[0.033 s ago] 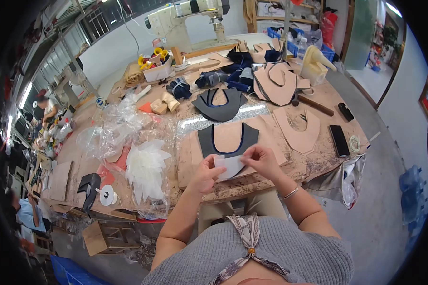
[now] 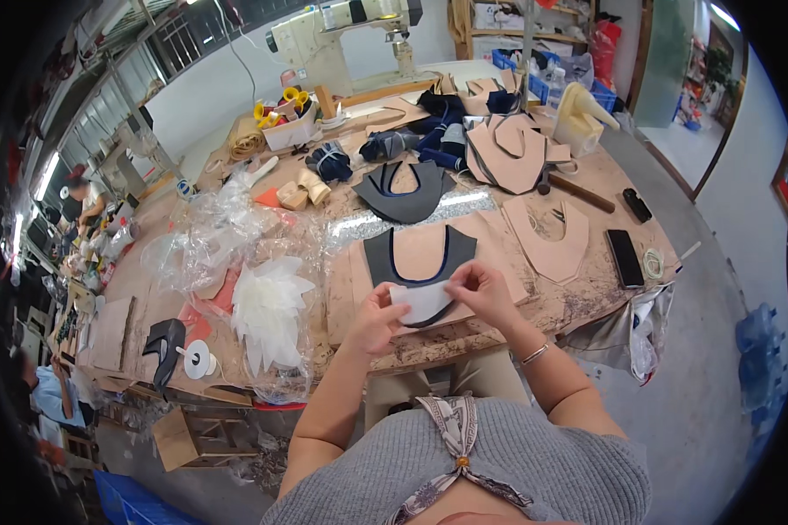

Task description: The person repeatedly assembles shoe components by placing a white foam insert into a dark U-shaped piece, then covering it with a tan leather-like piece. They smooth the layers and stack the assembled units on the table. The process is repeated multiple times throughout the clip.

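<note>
A thin white translucent piece (image 2: 422,303) is stretched between my two hands over the curved front of a dark grey U-shaped shoe-upper piece (image 2: 378,260) with a blue inner edge. My left hand (image 2: 376,321) grips its left end between thumb and fingers. At its upper right corner my right hand (image 2: 484,295) is closed in a pinch. The white piece hides part of the grey curve; whether it touches it I cannot tell. Under the grey piece lies a tan board (image 2: 346,293). To the left, a fanned heap of similar white pieces (image 2: 270,306) rests on clear plastic.
Beyond the work lie a stack of grey U-shaped pieces (image 2: 403,206) and tan U-shaped cutouts (image 2: 547,241). A hammer (image 2: 587,194), a black phone (image 2: 624,258) and a glue bottle (image 2: 580,122) are on the right. A sewing machine (image 2: 346,48) stands behind; people work at far left.
Both hands have shifted very slightly upward, and the white piece now lies flatter and higher over the grey curve. Everything else looks the same.
</note>
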`<action>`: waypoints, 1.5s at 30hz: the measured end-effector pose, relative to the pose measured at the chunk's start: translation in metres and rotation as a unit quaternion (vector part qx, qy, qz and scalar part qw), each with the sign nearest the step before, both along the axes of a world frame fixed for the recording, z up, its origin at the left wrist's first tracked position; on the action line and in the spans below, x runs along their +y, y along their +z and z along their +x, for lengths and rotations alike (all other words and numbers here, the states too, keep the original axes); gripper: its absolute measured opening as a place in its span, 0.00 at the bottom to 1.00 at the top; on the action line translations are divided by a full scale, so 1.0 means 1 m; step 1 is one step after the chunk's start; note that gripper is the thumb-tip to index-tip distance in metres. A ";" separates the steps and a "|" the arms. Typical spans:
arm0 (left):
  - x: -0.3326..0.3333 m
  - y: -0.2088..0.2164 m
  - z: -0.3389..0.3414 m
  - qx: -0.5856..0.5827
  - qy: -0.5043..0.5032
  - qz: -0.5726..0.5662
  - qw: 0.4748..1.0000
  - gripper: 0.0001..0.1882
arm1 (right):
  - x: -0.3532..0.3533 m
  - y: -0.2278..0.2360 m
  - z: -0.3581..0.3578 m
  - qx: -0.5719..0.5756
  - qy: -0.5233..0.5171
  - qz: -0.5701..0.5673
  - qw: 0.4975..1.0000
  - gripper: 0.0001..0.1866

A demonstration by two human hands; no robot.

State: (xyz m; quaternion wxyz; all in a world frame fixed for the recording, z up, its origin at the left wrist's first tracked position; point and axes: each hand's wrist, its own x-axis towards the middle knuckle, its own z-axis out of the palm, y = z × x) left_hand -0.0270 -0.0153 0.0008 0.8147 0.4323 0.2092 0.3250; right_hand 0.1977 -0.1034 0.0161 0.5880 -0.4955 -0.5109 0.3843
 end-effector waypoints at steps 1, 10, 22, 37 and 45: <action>0.006 -0.002 -0.006 -0.039 0.000 -0.026 0.999 0.20 | 0.005 -0.001 -0.001 0.019 -0.035 0.006 0.999 0.09; 0.001 0.004 -0.004 0.068 0.101 0.024 0.992 0.11 | 0.014 -0.007 0.002 -0.054 -0.026 -0.053 0.997 0.14; 0.010 0.000 -0.006 0.325 0.186 0.309 0.874 0.14 | 0.012 -0.002 -0.009 -0.198 -0.068 -0.087 0.974 0.18; 0.025 -0.006 -0.008 0.479 0.291 0.478 0.676 0.19 | 0.018 -0.005 -0.021 -0.396 -0.103 -0.006 0.913 0.16; -0.051 -0.005 0.026 0.407 0.048 0.710 0.572 0.49 | 0.014 -0.012 -0.017 -0.431 -0.118 0.054 0.893 0.16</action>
